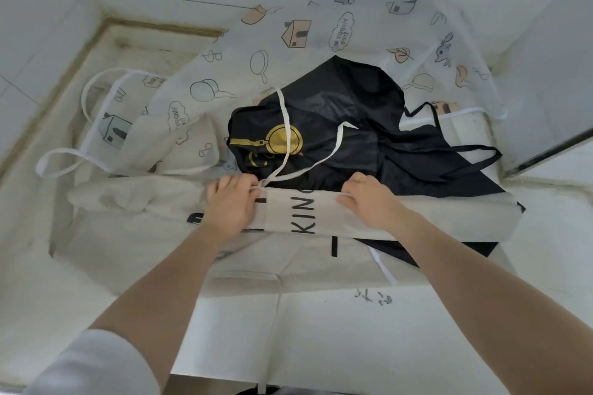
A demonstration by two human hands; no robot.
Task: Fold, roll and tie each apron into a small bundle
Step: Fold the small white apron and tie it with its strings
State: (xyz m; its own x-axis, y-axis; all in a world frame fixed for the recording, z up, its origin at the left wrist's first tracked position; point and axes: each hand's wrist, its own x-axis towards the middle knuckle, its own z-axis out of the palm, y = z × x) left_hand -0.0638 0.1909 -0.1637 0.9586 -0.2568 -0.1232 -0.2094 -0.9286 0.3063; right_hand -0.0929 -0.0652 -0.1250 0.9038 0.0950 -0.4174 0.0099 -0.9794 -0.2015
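While both press down | left hand (pixel 229 202), right hand (pixel 369 199) curl over beige apron (pixel 301 215) roll

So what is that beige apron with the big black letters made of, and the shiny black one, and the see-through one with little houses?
The beige lettered apron looks like matte woven cotton or canvas: dull, with soft creases. The black apron with the gold print seems a smooth synthetic, as it shows a faint sheen. The translucent apron printed with houses looks like thin plastic film or nonwoven; which one, I cannot tell.
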